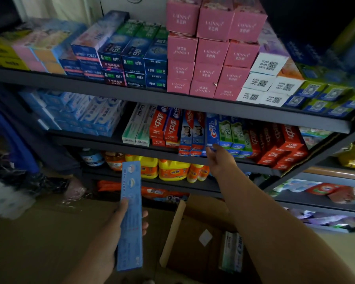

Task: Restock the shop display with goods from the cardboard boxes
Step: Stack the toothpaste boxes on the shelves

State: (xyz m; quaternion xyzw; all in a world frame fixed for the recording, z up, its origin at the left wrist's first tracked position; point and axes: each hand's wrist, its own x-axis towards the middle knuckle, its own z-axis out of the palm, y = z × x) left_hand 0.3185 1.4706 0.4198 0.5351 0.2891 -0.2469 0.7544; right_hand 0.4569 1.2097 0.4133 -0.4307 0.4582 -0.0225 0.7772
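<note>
My left hand (121, 224) grips a long light-blue toothpaste box (131, 216), held upright in front of the lower shelves. My right hand (218, 159) reaches to the middle shelf (172, 153) and pinches the front end of a blue toothpaste box (212, 130) that stands among the rows of boxes there. An open cardboard box (173, 228) sits on the floor below my right arm, with a few toothpaste boxes (232, 251) standing inside it.
The top shelf (131, 93) carries stacked pink boxes (211, 52), blue and green toothpaste boxes. Light-blue boxes (86, 115) fill the left of the middle shelf. Yellow and orange bottles (172, 170) stand one shelf lower. Wrapped paper rolls (6, 199) lie on the floor at left.
</note>
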